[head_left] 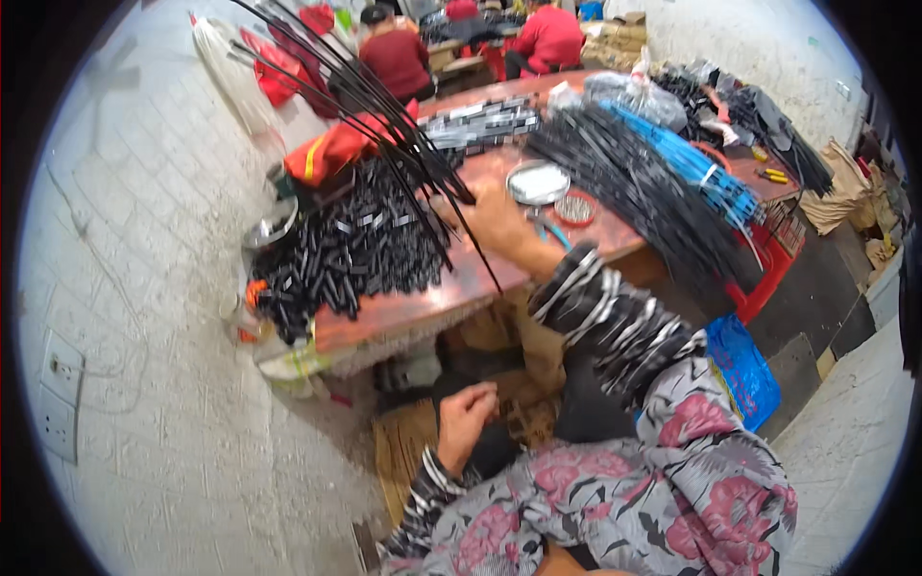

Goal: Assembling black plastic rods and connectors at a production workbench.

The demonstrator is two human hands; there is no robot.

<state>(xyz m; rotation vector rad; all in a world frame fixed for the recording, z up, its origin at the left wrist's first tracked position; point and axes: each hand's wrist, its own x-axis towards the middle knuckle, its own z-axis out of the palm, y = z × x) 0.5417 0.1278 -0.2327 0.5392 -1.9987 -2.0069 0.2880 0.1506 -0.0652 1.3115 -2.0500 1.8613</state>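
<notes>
A loose bundle of thin black rods [423, 149] ran through the grip of the right hand [495, 226], fanning up and away to its left, while a couple of rod ends dropped below the knuckles. The fingers were closed around the rods near their lower ends; blur hid exactly which ones they pinched. The left hand [468, 418], below the grip and over the lap, had its fingers curled inward, and whether it pinched anything could not be told.

Directly under the grip lay the reddish-brown tabletop [490, 264]. Just left of the grip spread a heap of short black tubular pieces [355, 240], with a red-orange cloth [336, 149] bearing a yellow stripe at its far edge. Just right of the grip stood a round dish [538, 182] with whitish contents, a red-rimmed round container [576, 209] of small metallic bits and a blue-handled tool [550, 230].

Farther right, a thick sheaf of black strips [634, 182] lay alongside a blue bundle [677, 149] bound with a white tie. Beyond that were yellow-handled pliers [772, 176]. Below and right of the grip were a red plastic stool [773, 274] and a blue bag [747, 370]. Far beyond the grip, two people in red tops sat with their backs turned.
</notes>
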